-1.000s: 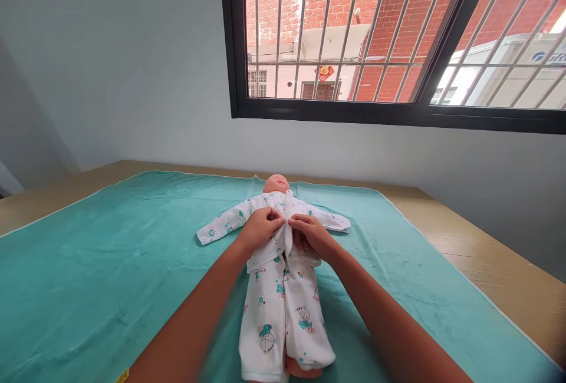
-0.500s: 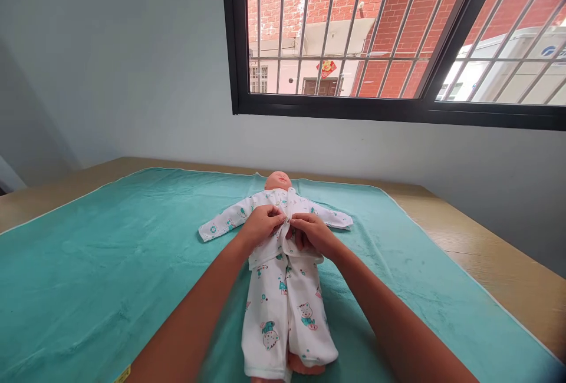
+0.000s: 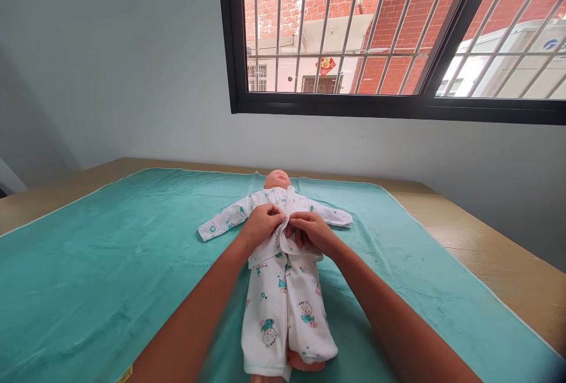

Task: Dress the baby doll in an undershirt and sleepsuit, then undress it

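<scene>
A baby doll (image 3: 277,180) lies on its back, head toward the wall, dressed in a white printed jacket (image 3: 260,199) and matching trousers (image 3: 289,312). My left hand (image 3: 264,223) pinches one front edge of the jacket at the chest. Close beside it, my right hand (image 3: 311,230) pinches the other front edge, fingertips almost touching the left ones. Below my hands the two front edges hang slightly apart. Any fastener between my fingertips is too small to make out. The doll's sleeves stretch out to both sides, and its feet show under the trouser hems.
A teal cloth (image 3: 132,253) lies under the doll on a wooden table (image 3: 495,247), whose bare edge shows on the right and at the back. Behind stands a pale wall (image 3: 132,76) with a dark-framed barred window (image 3: 331,106).
Both hands stay at the jacket front with only tiny finger movement. The view has shifted very slightly; the doll lies as before.
</scene>
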`<state>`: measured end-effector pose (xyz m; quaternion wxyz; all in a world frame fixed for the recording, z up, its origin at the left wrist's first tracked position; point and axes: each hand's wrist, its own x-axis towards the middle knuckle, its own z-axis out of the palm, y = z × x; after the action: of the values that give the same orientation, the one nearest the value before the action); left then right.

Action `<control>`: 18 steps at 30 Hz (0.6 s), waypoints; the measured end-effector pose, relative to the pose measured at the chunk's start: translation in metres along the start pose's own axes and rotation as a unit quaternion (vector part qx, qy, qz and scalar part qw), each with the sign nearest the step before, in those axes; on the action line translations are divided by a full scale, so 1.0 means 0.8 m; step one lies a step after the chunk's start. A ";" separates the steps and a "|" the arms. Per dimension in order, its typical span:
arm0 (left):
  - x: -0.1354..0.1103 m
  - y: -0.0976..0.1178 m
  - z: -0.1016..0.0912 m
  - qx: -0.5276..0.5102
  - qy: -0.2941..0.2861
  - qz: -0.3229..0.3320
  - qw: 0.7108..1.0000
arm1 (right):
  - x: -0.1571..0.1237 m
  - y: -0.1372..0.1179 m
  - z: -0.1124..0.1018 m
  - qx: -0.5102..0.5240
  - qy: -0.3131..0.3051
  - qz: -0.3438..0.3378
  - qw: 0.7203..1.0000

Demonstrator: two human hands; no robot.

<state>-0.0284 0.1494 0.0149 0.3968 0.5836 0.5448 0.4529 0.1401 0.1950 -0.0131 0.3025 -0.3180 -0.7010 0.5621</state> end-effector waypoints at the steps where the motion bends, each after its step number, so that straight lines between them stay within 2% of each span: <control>1: 0.000 0.000 0.000 0.005 0.002 0.003 1.000 | 0.000 0.000 0.000 0.001 0.001 0.000 1.000; 12: 0.001 -0.001 0.002 0.101 0.043 0.046 0.993 | 0.001 -0.002 0.012 -0.017 0.077 0.016 0.997; 18: -0.001 0.002 0.004 0.154 0.056 0.064 0.984 | 0.002 0.000 0.012 -0.023 0.082 0.008 0.996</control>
<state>-0.0251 0.1486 0.0157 0.2413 0.6451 0.5913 0.4195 0.1316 0.1902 -0.0151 0.3471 -0.3752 -0.6843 0.5200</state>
